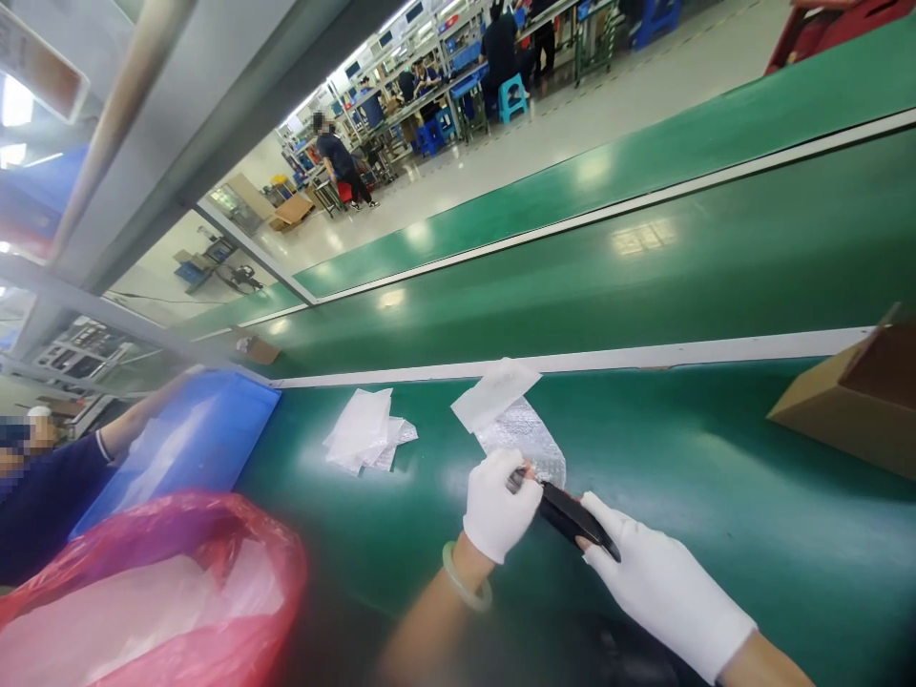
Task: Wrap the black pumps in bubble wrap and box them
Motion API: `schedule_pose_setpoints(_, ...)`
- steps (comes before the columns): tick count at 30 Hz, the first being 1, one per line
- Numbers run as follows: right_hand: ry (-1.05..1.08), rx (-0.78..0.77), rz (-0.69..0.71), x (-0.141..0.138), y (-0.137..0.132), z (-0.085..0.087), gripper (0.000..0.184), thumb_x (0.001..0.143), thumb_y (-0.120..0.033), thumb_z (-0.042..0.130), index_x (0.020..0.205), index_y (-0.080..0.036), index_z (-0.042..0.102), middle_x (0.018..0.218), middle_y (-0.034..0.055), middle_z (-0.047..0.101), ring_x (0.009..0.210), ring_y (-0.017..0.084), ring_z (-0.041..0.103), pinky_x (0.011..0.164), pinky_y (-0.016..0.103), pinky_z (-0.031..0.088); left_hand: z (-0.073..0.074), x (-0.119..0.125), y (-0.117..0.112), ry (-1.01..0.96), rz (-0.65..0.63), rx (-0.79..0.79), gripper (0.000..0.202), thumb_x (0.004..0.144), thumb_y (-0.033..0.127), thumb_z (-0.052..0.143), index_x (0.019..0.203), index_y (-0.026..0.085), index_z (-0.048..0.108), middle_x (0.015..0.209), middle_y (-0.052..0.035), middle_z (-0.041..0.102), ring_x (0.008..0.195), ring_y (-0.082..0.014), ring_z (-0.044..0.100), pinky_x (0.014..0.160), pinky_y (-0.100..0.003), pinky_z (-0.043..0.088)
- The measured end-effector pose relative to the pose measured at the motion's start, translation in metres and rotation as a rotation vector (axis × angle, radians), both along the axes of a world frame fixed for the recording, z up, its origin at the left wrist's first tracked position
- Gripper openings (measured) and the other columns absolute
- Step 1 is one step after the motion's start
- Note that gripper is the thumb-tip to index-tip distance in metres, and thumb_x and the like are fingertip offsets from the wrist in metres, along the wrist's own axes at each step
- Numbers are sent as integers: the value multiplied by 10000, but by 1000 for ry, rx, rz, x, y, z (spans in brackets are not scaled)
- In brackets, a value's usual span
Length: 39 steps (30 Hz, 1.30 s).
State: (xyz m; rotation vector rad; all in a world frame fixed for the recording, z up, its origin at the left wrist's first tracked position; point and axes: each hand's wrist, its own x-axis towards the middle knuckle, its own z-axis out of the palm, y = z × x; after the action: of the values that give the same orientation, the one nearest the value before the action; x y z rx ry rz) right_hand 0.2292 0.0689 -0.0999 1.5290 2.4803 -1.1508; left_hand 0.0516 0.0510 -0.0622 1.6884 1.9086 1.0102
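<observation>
Both my hands wear white gloves and hold a slim black device (pixel 569 515) just above the green table (pixel 716 496). My left hand (pixel 497 506) is closed round its far end, with a pale bangle on that wrist. My right hand (pixel 658 582) grips the near end, fingers pressed along its edge. Just beyond the device lies a clear bubble-wrap bag (pixel 522 439) with a white sheet (pixel 493 393) at its top. A small pile of white bags (pixel 366 431) lies to the left.
A red plastic bag (pixel 164 592) of clear wrappers sits at the near left, beside a blue tray (pixel 193 439). A co-worker's arm (pixel 135 415) reaches in at the far left. A cardboard box (pixel 851 401) stands at the right. Green conveyor belts (pixel 644 267) run beyond.
</observation>
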Motion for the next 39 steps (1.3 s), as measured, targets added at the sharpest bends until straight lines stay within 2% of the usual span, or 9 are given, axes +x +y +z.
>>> schedule_pose_setpoints(4, 268, -328, -175, -1, 5, -5, 461, 870, -408, 388, 1268, -195, 484, 637, 19, 629, 603, 237, 623, 588, 319, 456, -2, -2, -8, 266, -303, 81, 87, 742, 128, 517, 686, 192, 498, 669, 23, 540, 634, -108, 508, 601, -228, 383)
schedule_pose_setpoints(8, 664, -679, -395, -6, 0, -15, 673, 853, -574, 436, 1341, -114, 385, 565, -20, 580, 542, 199, 577, 525, 296, 460, 0, -4, -16, 539, -358, 7, 88, 738, 159, 530, 669, 196, 489, 645, 19, 545, 599, -120, 505, 547, -251, 330)
schedule_pose_setpoints(13, 776, -547, -513, -14, -9, -15, 931, 816, -524, 556, 1500, -126, 65, 674, -24, 599, 600, 193, 603, 565, 317, 488, 5, -5, -21, 513, -469, -78, 23, 708, 183, 545, 715, 205, 544, 668, 18, 569, 598, -122, 514, 552, -247, 352)
schedule_pose_setpoints(16, 797, -577, -433, -9, -4, -11, 1008, 826, -450, 571, 1505, -181, -124, 709, -40, 576, 611, 183, 598, 580, 328, 494, 8, -3, -20, 372, -476, -28, 29, 694, 171, 534, 699, 200, 540, 662, 20, 566, 602, -113, 505, 570, -238, 371)
schedule_pose_setpoints(22, 839, -669, -173, 4, 5, -6, 643, 826, -410, 566, 1382, -201, 319, 994, 31, 599, 672, 148, 572, 624, 306, 489, 14, 2, -18, 305, -405, 37, 43, 684, 155, 520, 671, 195, 510, 656, 15, 550, 629, -116, 494, 590, -241, 364)
schedule_pose_setpoints(26, 686, -519, -219, 1, 1, -10, 369, 854, -496, 479, 1072, -200, 517, 731, -15, 584, 632, 176, 565, 593, 303, 461, 10, 6, -21, 318, -462, 71, 37, 668, 165, 523, 648, 196, 526, 619, 12, 549, 602, -124, 486, 589, -252, 374)
schedule_pose_setpoints(30, 583, -256, -302, -3, -7, -18, 273, 810, -481, 526, 915, -233, 571, 942, 38, 655, 870, 232, 616, 801, 353, 482, -1, 12, -30, 249, -477, 79, 41, 638, 153, 519, 641, 194, 525, 625, 6, 577, 590, -117, 503, 582, -242, 392)
schedule_pose_setpoints(36, 767, -363, -471, -12, -20, -22, 240, 700, -438, 615, 749, -237, 493, 724, -3, 640, 720, 214, 614, 675, 313, 513, -2, 22, -42, 244, -449, 122, 74, 608, 149, 519, 604, 200, 466, 575, 8, 528, 558, -125, 482, 549, -259, 377)
schedule_pose_setpoints(39, 783, -408, -534, -11, -25, -15, 296, 706, -444, 615, 896, -229, 541, 828, 21, 676, 829, 237, 644, 748, 332, 531, 9, 23, -45, 189, -293, 14, 99, 670, 148, 530, 624, 197, 458, 610, 1, 525, 603, -133, 505, 573, -260, 398)
